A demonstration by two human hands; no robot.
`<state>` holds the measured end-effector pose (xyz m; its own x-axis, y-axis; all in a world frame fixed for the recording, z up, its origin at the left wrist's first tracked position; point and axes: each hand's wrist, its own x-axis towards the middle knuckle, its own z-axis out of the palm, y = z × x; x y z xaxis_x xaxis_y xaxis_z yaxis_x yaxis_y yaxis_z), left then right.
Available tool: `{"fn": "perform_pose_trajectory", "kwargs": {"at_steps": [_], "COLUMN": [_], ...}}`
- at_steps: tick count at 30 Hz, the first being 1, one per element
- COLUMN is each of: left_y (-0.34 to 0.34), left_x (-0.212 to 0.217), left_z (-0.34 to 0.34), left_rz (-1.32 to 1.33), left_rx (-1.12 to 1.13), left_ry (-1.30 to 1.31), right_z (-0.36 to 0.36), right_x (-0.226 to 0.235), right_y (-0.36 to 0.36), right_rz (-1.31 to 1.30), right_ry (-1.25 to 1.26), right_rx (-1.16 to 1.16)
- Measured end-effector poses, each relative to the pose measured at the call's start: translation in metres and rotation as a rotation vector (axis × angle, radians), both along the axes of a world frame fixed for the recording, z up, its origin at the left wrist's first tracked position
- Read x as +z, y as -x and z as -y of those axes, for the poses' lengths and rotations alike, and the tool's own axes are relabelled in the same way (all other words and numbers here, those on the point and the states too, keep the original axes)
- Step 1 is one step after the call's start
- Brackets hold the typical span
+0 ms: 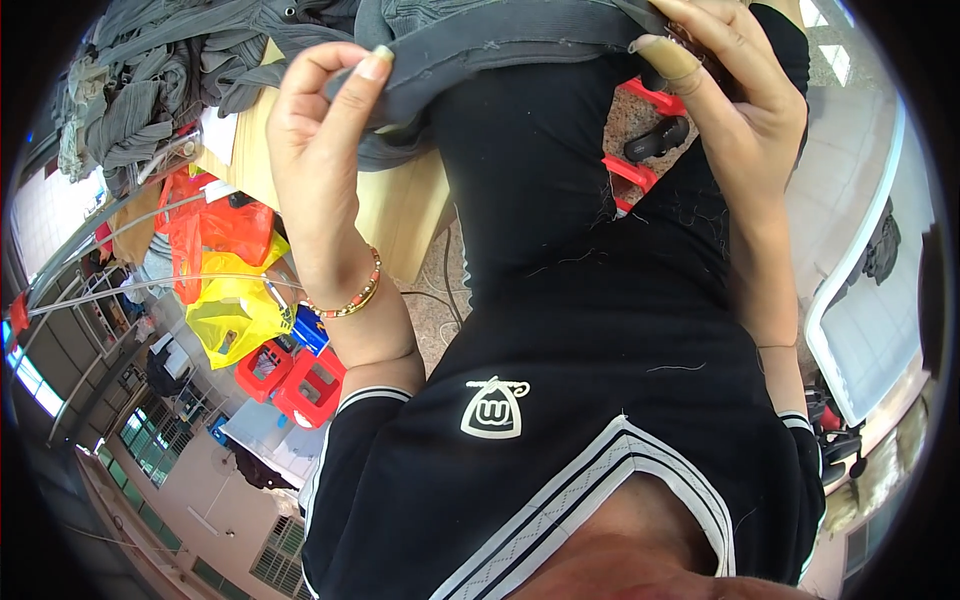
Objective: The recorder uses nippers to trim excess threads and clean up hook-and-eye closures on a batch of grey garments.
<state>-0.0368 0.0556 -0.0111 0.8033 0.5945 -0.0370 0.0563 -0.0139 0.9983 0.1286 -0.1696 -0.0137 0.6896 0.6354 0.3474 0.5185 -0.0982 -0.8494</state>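
Note:
A dark grey ribbed knit garment [520, 35] is stretched in a band between my hands, above my lap. My left hand [318, 150] is closed on its left end, thumb and forefinger pinching the edge; a beaded bracelet [352, 297] circles that wrist. At the band's right end my right hand [745, 110] is closed, its thumb wearing a tan cover [668, 58]. Something small and dark shows between those fingers, too hidden to name. Loose threads lie on my black clothing [600, 270].
More grey knit garments [150, 90] are heaped on the wooden table [400, 205] at the far left. Red and yellow plastic bags [235, 310] hang beside it, above red stools [310, 388]. To the right stands a white-rimmed tray or bin [850, 310] with a dark scrap inside.

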Motion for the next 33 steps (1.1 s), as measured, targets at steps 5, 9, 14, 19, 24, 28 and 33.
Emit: {"fn": "perform_pose_trajectory", "kwargs": {"at_steps": [5,9,14,19,24,28,33], "left_y": [-0.008,-0.021,-0.027,-0.025,-0.025,-0.024,-0.028], "left_x": [0.002,0.011,0.011,0.003,-0.002,-0.004,-0.006], "left_z": [0.009,0.019,0.029,0.031,0.027,0.027,0.028], "left_rz": [-0.075,-0.033,0.002,0.02,0.022,0.027,0.059], "left_rx": [-0.016,0.017,-0.025,-0.075,-0.067,-0.058,-0.072], "left_ry": [-0.187,-0.372,-0.793,-0.663,-0.619,-0.628,-0.593], "right_z": [0.004,0.002,-0.003,-0.009,-0.011,-0.014,-0.016], "right_x": [-0.015,-0.006,-0.001,0.013,0.025,0.035,0.044], "right_y": [-0.003,0.001,-0.002,-0.008,-0.009,-0.01,-0.018], "right_rz": [-0.178,-0.029,0.024,0.141,0.24,0.206,0.294], "right_ry": [-0.06,-0.038,0.004,0.095,0.228,0.287,0.335], "right_rx": [0.011,0.091,0.209,0.27,0.261,0.278,0.328]}}
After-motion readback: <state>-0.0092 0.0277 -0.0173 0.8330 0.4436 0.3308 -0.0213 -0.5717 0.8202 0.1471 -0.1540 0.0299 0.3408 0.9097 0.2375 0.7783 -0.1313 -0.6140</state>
